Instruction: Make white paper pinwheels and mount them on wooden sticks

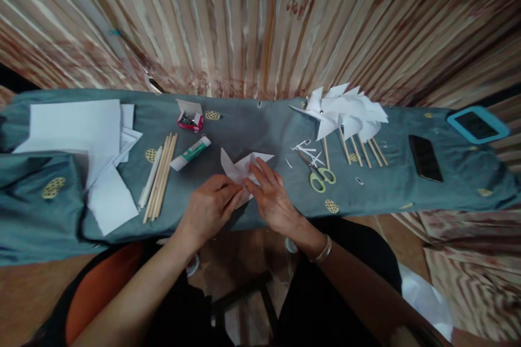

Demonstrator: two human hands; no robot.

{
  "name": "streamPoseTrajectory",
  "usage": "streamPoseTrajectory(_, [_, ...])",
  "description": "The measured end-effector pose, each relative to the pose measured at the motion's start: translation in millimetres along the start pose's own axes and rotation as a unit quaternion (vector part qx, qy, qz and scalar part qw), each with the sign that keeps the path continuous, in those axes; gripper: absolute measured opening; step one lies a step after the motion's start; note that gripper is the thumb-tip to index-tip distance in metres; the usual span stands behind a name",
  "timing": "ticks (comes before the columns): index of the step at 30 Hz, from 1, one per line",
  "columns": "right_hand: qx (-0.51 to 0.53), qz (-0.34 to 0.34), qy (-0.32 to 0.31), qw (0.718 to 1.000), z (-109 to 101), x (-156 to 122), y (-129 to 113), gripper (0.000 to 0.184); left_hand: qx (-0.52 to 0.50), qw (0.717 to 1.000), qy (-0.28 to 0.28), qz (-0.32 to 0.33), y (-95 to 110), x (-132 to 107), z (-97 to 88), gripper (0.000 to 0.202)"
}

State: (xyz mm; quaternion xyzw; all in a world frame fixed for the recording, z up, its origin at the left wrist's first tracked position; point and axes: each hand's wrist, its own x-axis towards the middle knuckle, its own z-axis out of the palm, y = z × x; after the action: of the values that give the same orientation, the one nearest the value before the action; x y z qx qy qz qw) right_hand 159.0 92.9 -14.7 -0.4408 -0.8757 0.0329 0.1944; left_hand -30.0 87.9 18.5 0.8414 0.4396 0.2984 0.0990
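Note:
A white cut paper piece (241, 166) with folded points lies on the teal cloth (252, 130) right in front of me. My left hand (211, 206) pinches its near edge with fingers closed. My right hand (272, 195) rests on the paper, fingers pressed on its folds, touching the left fingertips. A bracelet sits on my right wrist.
Green-handled scissors (316, 172) and paper scraps lie right of my hands. Finished white paper pinwheels (345, 114) on sticks lie further right, then a black phone (425, 158) and a blue-framed device (477, 124). Left: glue stick (190, 153), wooden sticks (159, 176), red pin box (189, 117), white sheets (81, 135).

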Motion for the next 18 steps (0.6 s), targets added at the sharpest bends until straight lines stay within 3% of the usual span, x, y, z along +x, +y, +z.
streamPoseTrajectory(8, [0.010,0.042,-0.038,0.998,-3.1,2.4,-2.3,0.047,-0.068,0.987,0.072,-0.128,-17.4,22.2,-12.1,0.027])
streamPoseTrajectory(18, [-0.006,0.044,-0.095,0.994,-18.2,14.1,-4.5,0.046,-0.124,0.966,0.157,-0.163,-13.0,39.2,-16.5,0.020])
